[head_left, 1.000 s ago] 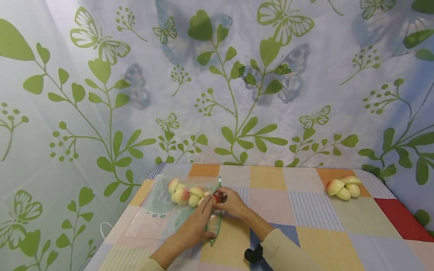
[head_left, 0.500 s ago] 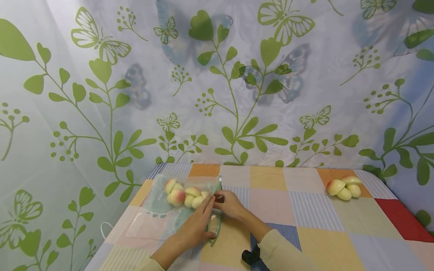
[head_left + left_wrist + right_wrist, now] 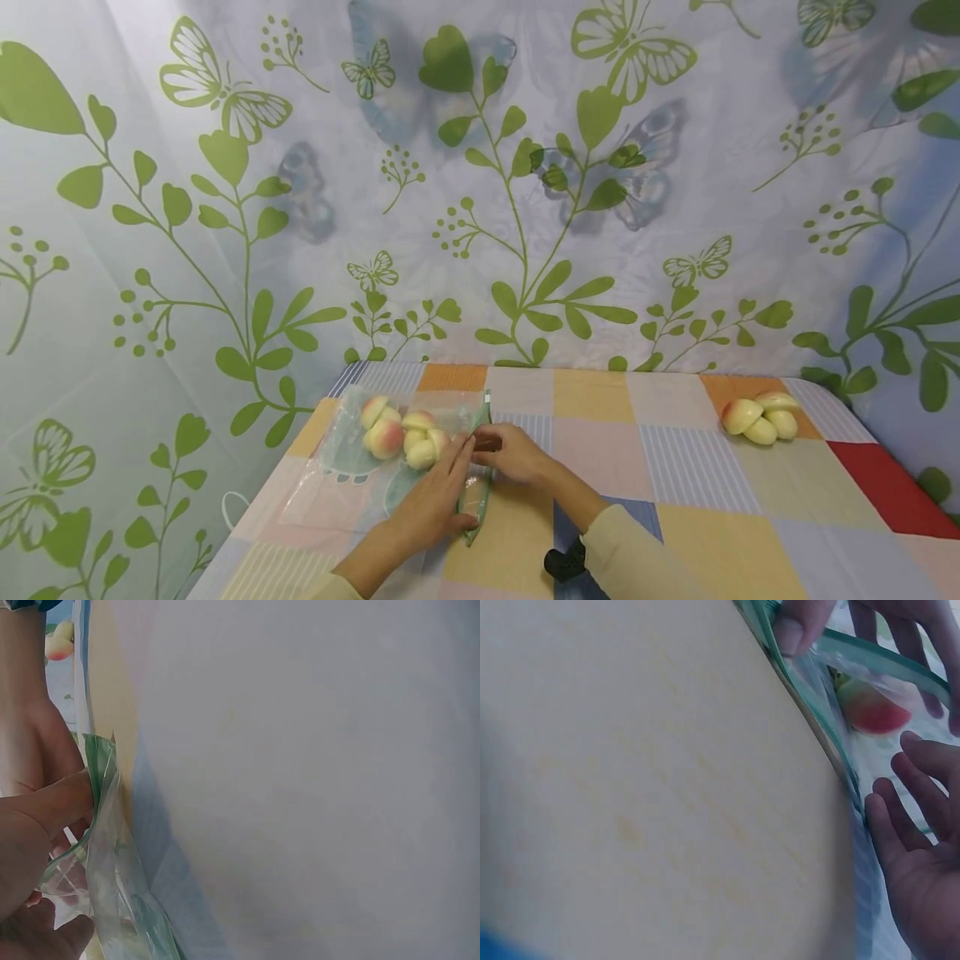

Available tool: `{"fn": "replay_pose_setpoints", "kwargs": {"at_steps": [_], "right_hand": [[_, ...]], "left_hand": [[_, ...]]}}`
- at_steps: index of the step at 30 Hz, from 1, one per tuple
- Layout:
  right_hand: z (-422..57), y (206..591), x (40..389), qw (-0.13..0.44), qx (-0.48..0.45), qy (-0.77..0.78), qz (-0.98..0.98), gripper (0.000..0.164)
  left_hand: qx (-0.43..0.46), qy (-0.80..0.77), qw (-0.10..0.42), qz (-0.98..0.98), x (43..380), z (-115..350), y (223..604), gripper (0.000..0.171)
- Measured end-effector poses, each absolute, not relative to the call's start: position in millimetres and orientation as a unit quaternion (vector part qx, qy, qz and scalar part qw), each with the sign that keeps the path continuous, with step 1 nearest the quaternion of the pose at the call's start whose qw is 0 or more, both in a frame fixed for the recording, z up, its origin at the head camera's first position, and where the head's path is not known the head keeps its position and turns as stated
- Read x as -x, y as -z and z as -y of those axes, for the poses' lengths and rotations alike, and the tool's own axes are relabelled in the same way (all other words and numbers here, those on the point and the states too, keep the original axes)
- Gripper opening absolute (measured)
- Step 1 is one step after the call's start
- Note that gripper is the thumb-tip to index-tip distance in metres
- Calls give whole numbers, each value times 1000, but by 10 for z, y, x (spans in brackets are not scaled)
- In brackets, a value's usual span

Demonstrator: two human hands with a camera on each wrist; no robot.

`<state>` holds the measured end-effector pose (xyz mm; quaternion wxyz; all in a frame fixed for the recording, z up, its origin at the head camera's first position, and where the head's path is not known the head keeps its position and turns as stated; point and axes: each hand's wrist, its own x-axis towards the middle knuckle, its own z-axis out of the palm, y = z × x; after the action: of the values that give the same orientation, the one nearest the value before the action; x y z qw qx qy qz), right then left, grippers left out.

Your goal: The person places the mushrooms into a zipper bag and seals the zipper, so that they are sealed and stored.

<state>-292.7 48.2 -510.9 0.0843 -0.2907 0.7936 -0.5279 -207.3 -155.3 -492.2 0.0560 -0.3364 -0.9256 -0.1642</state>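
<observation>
A clear zip bag (image 3: 322, 500) with a green zip edge lies flat at the table's left. Inside it, in the head view, rest two clusters of pale-yellow, red-blushed fruit-like pieces, a left cluster (image 3: 382, 433) and a right cluster (image 3: 422, 442). My left hand (image 3: 431, 496) holds the bag's mouth, its thumb and fingers spread along the green edge. At the mouth is my right hand (image 3: 517, 454), fingers bent toward the opening; its right wrist view shows the fingers apart and nothing gripped. Through the plastic there, a red-and-green piece (image 3: 874, 709) shows.
A third cluster of the same pieces (image 3: 761, 417) sits at the table's far right. The patchwork tablecloth (image 3: 600, 458) meets a patterned curtain (image 3: 525, 183) behind. A white cable (image 3: 234, 504) hangs at the left edge. A black band (image 3: 564, 562) is at my right wrist.
The right cluster has slid left, deeper into the bag, and the left cluster has shifted slightly left too. Reddish pieces at my right fingers no longer show. My left hand stays at the mouth.
</observation>
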Motion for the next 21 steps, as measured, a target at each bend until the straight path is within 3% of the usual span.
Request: {"fn": "replay_pose_setpoints", "kwargs": {"at_steps": [11, 21], "right_hand": [[-696, 5058, 2889, 100, 272, 553, -781, 43], [-795, 5019, 2900, 97, 275, 523, -801, 44]], "left_hand": [[326, 167, 51, 929, 2080, 1543, 4904, 120], [324, 160, 54, 931, 2078, 1530, 4903, 121]]}}
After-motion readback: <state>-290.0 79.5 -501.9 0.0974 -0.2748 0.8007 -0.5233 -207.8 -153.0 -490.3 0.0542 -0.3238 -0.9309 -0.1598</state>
